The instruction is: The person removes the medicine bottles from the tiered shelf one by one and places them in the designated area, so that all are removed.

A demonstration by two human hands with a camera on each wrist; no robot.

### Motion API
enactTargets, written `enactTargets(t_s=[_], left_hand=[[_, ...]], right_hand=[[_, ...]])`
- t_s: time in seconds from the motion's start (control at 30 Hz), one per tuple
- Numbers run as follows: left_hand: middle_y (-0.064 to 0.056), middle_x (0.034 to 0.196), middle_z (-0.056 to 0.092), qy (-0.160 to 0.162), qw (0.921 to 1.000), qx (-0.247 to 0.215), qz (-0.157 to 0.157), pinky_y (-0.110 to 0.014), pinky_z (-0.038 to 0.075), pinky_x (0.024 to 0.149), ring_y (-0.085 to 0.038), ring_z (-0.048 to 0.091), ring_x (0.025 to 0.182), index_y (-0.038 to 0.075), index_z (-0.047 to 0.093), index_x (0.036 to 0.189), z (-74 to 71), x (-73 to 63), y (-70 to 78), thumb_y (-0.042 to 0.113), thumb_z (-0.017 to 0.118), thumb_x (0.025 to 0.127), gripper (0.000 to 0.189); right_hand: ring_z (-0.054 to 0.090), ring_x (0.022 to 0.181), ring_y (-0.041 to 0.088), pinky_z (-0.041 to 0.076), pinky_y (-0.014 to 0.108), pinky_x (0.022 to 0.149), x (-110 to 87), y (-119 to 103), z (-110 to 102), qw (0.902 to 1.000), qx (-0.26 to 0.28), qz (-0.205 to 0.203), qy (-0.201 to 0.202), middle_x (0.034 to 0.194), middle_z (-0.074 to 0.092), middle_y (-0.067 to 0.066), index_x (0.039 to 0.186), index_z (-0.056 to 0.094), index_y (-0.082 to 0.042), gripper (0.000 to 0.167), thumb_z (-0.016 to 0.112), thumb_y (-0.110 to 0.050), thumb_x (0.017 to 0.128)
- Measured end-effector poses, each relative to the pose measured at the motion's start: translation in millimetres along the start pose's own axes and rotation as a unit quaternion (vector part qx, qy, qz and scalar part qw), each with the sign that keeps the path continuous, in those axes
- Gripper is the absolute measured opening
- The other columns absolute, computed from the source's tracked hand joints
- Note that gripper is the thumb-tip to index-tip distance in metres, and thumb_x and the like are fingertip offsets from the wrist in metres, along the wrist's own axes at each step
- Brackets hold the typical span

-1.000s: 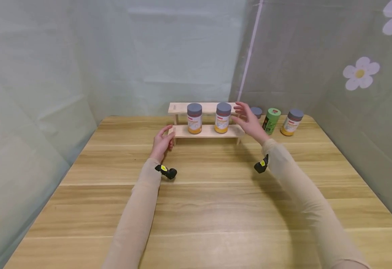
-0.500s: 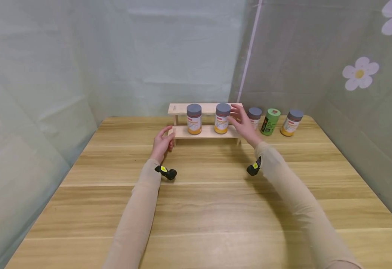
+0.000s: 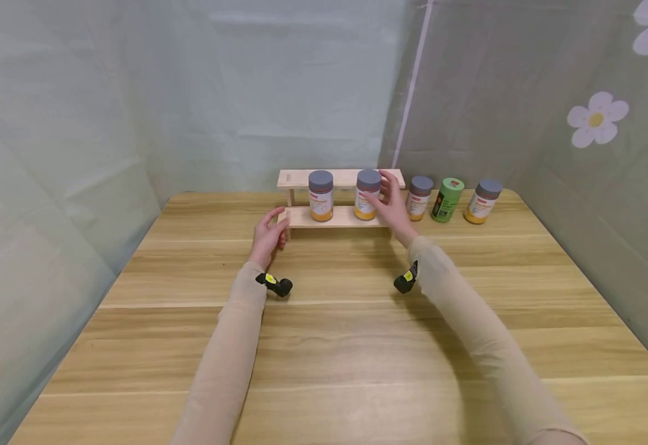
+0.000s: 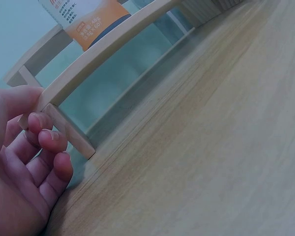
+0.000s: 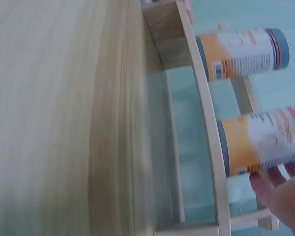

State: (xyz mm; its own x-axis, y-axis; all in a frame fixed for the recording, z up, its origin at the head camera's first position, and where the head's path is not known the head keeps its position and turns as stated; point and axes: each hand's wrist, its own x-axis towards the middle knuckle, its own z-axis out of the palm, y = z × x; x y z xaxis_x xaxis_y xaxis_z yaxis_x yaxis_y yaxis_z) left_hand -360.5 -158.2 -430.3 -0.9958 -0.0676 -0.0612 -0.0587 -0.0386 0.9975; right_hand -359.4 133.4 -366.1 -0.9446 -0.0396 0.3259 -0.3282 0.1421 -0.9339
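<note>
1. Head view: soft, fairly even light, with a pale sheen on the near part of the brown wood-grain table (image 3: 346,364).
2. A broad, soft-edged shadow lies on the table beside the beige fabric right sleeve (image 3: 479,334).
3. Left wrist view: dimmer, bluish; the pale wooden two-tier shelf (image 4: 105,51) looks bowed by lens distortion.
4. Right wrist view: hazy, blue-tinted; lettering on the white-and-orange cylindrical jar with a grey lid (image 5: 265,140) is blurred.

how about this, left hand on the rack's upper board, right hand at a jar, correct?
Not quite: the left hand is on the rack's lower board, not the upper board, as the head view shows. The right hand is at a jar.
</note>
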Motion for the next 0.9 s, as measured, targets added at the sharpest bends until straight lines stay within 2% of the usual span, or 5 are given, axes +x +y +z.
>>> enactTargets(t_s=[0.17,0.33,0.47,0.63,0.9], left_hand=[[0.008,0.057,0.045,0.003,1.0,-0.002,0.001,-0.019,0.037,0.045,-0.005,0.041,0.049,0.019,0.052,0.136,-0.3,1.1,-0.1,0.022,0.061,0.096,0.041],[0.006,0.057,0.046,-0.005,1.0,0.0,-0.006,-0.02,0.038,0.047,-0.007,0.042,0.05,0.019,0.052,0.137,2.5,0.9,1.8,0.022,0.061,0.096,0.042],[0.004,0.058,0.046,-0.015,0.9996,-0.01,-0.021,-0.022,0.038,0.047,-0.009,0.042,0.049,0.015,0.049,0.139,4.0,-4.9,10.5,0.018,0.061,0.096,0.045],[0.002,0.058,0.046,-0.024,0.9995,-0.004,-0.023,-0.023,0.039,0.047,-0.01,0.043,0.049,0.011,0.047,0.141,4.4,-15.3,22.9,0.015,0.058,0.097,0.046],[0.004,0.058,0.046,-0.025,0.9994,0.003,-0.022,-0.022,0.04,0.047,-0.008,0.043,0.049,0.01,0.044,0.143,1.0,-17.9,24.3,0.014,0.058,0.097,0.048]], right_hand=[[0.041,0.135,0.031,0.038,0.046,0.11,2.2,6.8,11.3,0.9989,-0.03,0.003,0.037,0.147,0.037,0.016,0.148,0.025,-0.012,0.069,0.066,-0.017,0.092],[0.04,0.136,0.03,0.037,0.045,0.112,1.5,7.0,14.8,0.9956,-0.065,0.029,0.06,0.148,0.036,0.012,0.147,0.028,-0.016,0.068,0.067,-0.027,0.092],[0.039,0.137,0.029,0.036,0.044,0.113,2.1,6.8,15.4,0.9943,-0.072,0.043,0.065,0.148,0.034,0.012,0.147,0.029,-0.016,0.069,0.066,-0.033,0.092],[0.04,0.135,0.03,0.036,0.045,0.112,3.2,6.4,16.3,0.9937,-0.078,0.038,0.071,0.147,0.036,0.013,0.146,0.032,-0.014,0.066,0.066,-0.033,0.092],[0.043,0.133,0.03,0.037,0.045,0.111,2.7,4.3,17.4,0.995,-0.063,0.031,0.071,0.145,0.041,0.012,0.144,0.036,-0.013,0.063,0.066,-0.031,0.092]])
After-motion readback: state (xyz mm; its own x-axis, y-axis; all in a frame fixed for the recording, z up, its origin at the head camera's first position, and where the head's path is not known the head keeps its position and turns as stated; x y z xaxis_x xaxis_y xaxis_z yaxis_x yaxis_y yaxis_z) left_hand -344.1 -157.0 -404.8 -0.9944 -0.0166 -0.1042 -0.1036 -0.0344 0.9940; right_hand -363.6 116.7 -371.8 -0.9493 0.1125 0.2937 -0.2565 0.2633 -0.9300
